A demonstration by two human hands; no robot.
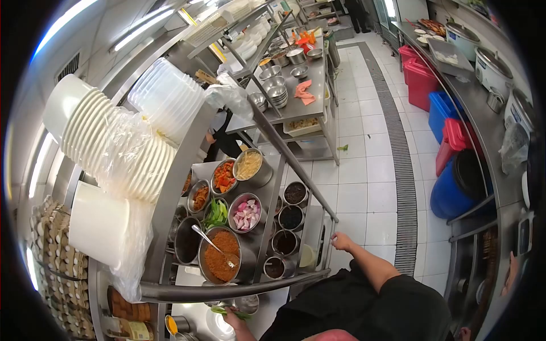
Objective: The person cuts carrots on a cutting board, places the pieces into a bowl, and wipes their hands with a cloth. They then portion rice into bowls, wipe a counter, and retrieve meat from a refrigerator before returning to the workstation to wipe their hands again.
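Observation:
At the bottom, my left hand (233,319) is closed on long green leaf vegetables (228,312), beside a white bowl (219,324) and a metal bowl (247,304). My right hand (342,241) has its fingers curled, close to the corner of the metal rail (310,193); what they hold, if anything, is hidden. On the shelf above my left hand stands a metal pot of orange-brown crumbs (219,258) with a metal spoon (207,238) in it. Around it are pots of chopped red onion (247,215), green leaves (216,215) and orange-red pieces (224,177).
Stacked white containers (108,142) in plastic stand at left, above egg trays (60,267). Pots of dark sauce (285,242) line the shelf's right side. A floor drain (405,193) runs along the aisle. Opposite stand a blue barrel (455,190) and red bins (417,85) under a counter.

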